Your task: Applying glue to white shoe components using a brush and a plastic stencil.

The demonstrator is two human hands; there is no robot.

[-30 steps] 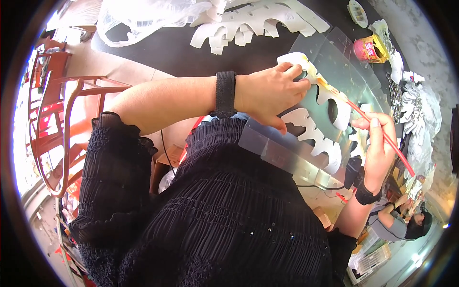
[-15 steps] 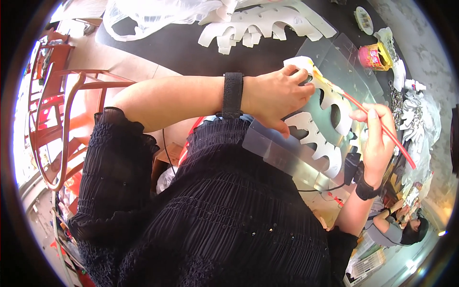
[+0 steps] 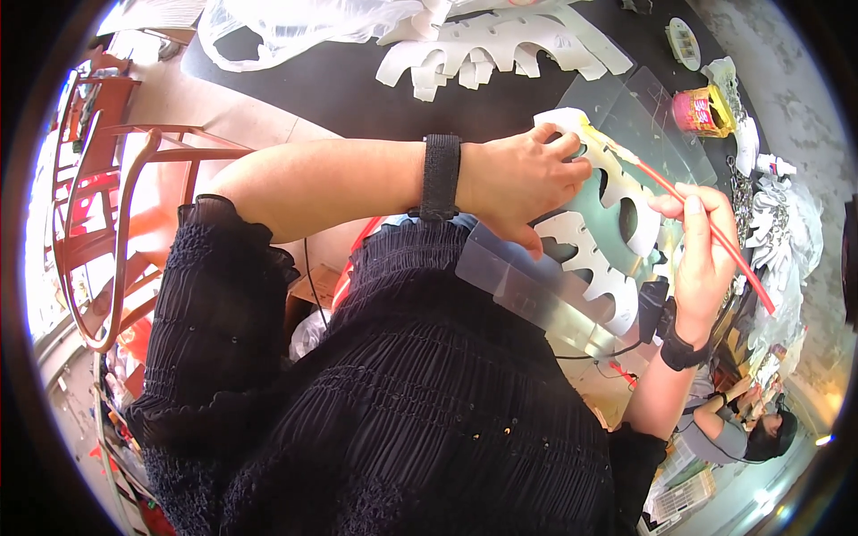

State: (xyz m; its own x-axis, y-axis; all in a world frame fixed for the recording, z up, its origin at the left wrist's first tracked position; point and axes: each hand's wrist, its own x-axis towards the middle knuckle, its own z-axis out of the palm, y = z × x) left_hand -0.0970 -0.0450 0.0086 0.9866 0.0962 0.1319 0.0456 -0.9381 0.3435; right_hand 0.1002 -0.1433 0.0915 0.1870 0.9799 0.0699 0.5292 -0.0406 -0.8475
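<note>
My left hand (image 3: 525, 180) lies over a white strip with scalloped cut-outs (image 3: 640, 230). Its fingers are bent and spread, with the tips at the strip's upper end and the thumb stretched apart. A paintbrush with a red handle (image 3: 744, 270) is held slantwise between the thumb and fingers of my right hand (image 3: 702, 255). Its pale tip touches the strip near yellowish, wet-looking smears. Nearer to me lies a second scalloped white piece (image 3: 610, 299), partly hidden by my left hand. Beneath both pieces is a clear plastic sheet (image 3: 509, 279).
More scalloped white pieces (image 3: 492, 45) and a clear plastic bag (image 3: 295, 27) lie on the dark table (image 3: 331, 94). A pink and yellow tub (image 3: 700, 112), a white oval dish (image 3: 684, 43) and chains (image 3: 740, 189) sit at the right. Wooden chairs (image 3: 134, 232) stand left; another person (image 3: 733, 429) is at lower right.
The brush and my right hand have shifted slightly upward along the strip. My left hand keeps its place on the strip; the whole view has moved a little.
</note>
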